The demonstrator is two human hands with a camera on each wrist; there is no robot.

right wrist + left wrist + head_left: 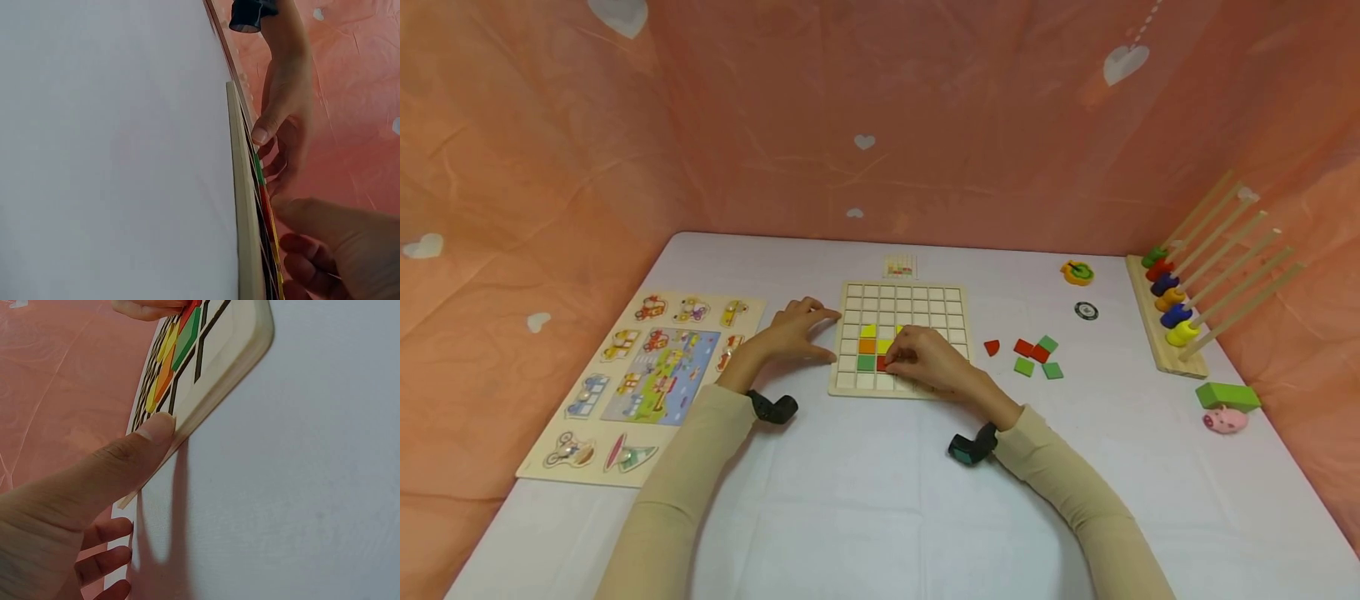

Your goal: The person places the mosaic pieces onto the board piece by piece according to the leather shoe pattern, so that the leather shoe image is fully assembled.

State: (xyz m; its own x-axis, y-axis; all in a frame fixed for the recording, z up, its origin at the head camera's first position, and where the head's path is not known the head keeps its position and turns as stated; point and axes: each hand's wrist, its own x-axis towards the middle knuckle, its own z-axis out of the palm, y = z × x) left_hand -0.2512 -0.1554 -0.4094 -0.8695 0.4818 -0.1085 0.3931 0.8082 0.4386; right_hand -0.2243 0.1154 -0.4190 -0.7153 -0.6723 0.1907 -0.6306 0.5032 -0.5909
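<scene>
A wooden grid board (844, 379) lies in the middle of the table, holding a small group of yellow, orange, green and red square tiles. My right hand (928, 360) is over the board, thumb and fingertips at a red tile (881, 363) beside a green tile (866, 362). The fingers are bent and pinch the red tile, partly covering it. On the board's left side, my left hand (792, 332) is spread, its thumb (159, 428) touching the edge. In the right wrist view the right thumb (300, 212) meets the red tile from the side.
A picture card (900, 267) lies behind the board. A peg puzzle (681, 375) is at left. Loose green tiles (1023, 366) and red pieces (992, 347) lie to the right. Farther right are a peg stand (1191, 367), a green block (1228, 397) and a pink pig (1226, 419).
</scene>
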